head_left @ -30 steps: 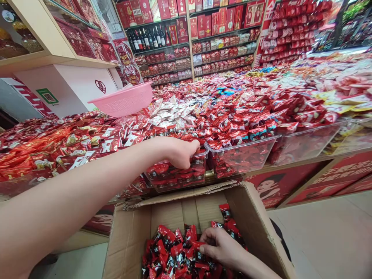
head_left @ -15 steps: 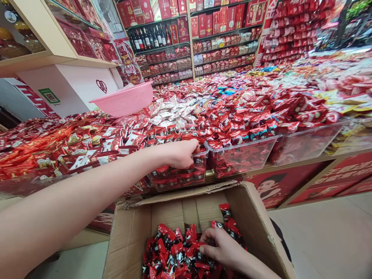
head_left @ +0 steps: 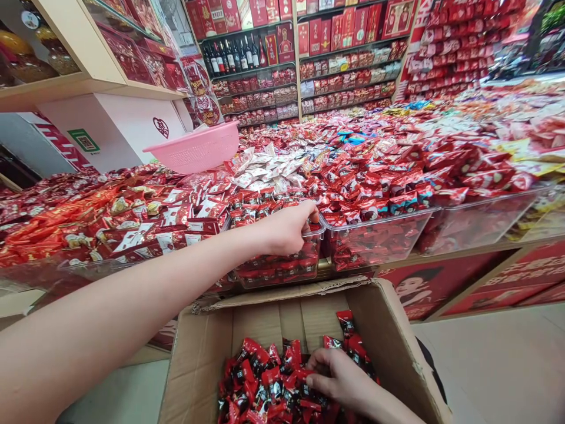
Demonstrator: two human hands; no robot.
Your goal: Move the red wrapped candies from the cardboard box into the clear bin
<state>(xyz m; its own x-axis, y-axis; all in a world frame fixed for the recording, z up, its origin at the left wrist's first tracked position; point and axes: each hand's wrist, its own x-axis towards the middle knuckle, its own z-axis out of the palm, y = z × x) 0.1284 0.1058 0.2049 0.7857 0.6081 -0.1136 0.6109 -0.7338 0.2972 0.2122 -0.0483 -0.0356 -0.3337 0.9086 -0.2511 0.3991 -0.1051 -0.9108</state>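
Observation:
My left hand reaches over the front rim of a clear plastic bin filled with red-and-black wrapped candies. Its fingers are curled down at the right front corner, closed on a wrapped candy mostly hidden beneath them. Lower down, a cardboard box stands open with a loose heap of the same wrapped candies inside. My right hand is in this box, thumb and forefinger closed at the red end of a wrapped candy; its other fingers are partly hidden.
More clear bins of sweets line the counter on both sides. A pink plastic basket rests on the sweets at back left, near a white box. Shelves with bottles and red packages stand behind.
The view has shifted slightly. My left hand has moved a little up and right along the bin's front, its fingers now bent down at the corner. My right hand stays in the box.

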